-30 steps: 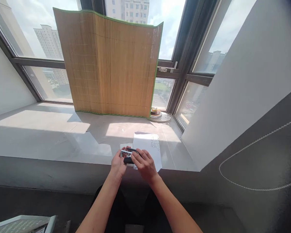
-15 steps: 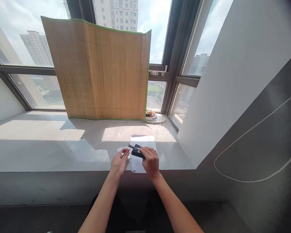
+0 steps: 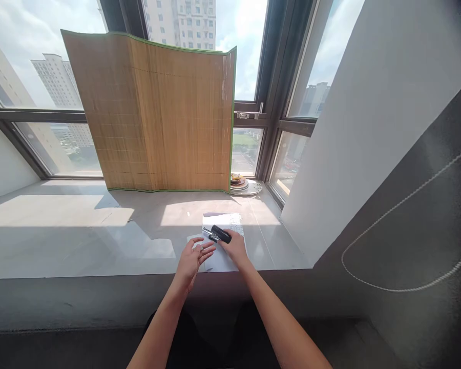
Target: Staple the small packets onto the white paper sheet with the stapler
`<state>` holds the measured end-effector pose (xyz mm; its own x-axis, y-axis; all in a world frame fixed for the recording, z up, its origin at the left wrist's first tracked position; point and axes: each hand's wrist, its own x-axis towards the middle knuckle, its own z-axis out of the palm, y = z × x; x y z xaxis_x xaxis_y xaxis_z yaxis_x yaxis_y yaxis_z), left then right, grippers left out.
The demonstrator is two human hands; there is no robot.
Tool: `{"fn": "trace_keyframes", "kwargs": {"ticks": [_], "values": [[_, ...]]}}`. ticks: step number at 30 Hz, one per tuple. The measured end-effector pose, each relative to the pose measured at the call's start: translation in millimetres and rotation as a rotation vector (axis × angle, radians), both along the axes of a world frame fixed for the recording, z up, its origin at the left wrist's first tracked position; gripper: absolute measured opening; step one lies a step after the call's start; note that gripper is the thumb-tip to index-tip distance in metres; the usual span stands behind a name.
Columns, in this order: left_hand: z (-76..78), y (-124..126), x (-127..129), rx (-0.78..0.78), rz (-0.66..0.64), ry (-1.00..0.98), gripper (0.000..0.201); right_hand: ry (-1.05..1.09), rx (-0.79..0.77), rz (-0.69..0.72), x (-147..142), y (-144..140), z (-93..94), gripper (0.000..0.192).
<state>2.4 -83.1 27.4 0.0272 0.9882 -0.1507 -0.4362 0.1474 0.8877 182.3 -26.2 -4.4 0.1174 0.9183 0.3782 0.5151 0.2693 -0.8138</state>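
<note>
My right hand [image 3: 235, 247] grips a black stapler [image 3: 223, 234] above the sill. The stapler is swung open, its silver metal rail sticking out to the left. Just left of it, my left hand [image 3: 194, 261] has its fingers spread, close to the stapler's front end. A tiny pale spot shows by those fingers, too small to make out. Beneath both hands lie white sheets of paper [image 3: 222, 262], with small writing or print at the upper right corner.
A bamboo mat [image 3: 176, 123] with green edging leans upright against the window. Beside its lower right corner sit stacked plates [image 3: 248, 188]. The pale sill [image 3: 80, 246] ends in a front edge near my wrists. A beaded cord [image 3: 388, 289] hangs at the right.
The right hand has turned the stapler so its body points up and left. The left hand has rolled over from palm up, its fingers now spread, and the small thin strip on it is out of sight.
</note>
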Motion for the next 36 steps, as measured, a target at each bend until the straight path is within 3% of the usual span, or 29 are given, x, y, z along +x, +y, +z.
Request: {"fn": "trace_keyframes", "kwargs": {"ticks": [2,4,7,10,14,17,19,22,25,29,32,36], "values": [[1.1,0,2,-0.022,-0.067,-0.011,0.024,0.025,0.186,0.031,-2,-12,13.5,0.023],[3.0,-2,4,-0.006,-0.12,-0.006,0.032,0.047,0.318,0.19,-5,-27,24.1,0.016],[7.2,-9,12,0.063,-0.203,-0.001,0.048,0.028,0.358,0.436,-9,-45,31.1,0.016],[9.5,-11,21,0.086,-0.245,0.05,0.056,0.016,0.389,0.435,-11,-53,32.2,0.022],[2.1,7,12,0.192,-0.144,0.349,0.048,0.034,0.4,0.322,0,-45,30.2,0.014],[-13.1,35,-18,0.349,0.155,0.908,0.034,0.052,0.26,0.067,32,-23,19.0,0.013],[-27.9,53,-41,0.233,0.309,1.318,0.036,0.018,0.121,-0.118,66,1,7.6,0.022],[-51.4,70,-60,0.088,0.311,1.67,0.049,-0.057,0.036,-0.259,118,45,-6.5,0.031],[-65.9,74,-61,0.083,0.305,1.808,0.055,-0.11,-0.054,-0.373,149,92,-12.9,0.035],[-68.7,72,-58,0.093,0.311,1.853,0.056,-0.163,-0.123,-0.42,148,142,-19.6,0.029],[-66.3,73,-58,0.089,0.306,1.856,0.054,-0.233,-0.152,-0.468,138,161,-26.2,0.031],[-63.1,72,-58,0.066,0.311,1.844,0.054,-0.343,-0.214,-0.467,138,164,-29.8,0.041]]}}
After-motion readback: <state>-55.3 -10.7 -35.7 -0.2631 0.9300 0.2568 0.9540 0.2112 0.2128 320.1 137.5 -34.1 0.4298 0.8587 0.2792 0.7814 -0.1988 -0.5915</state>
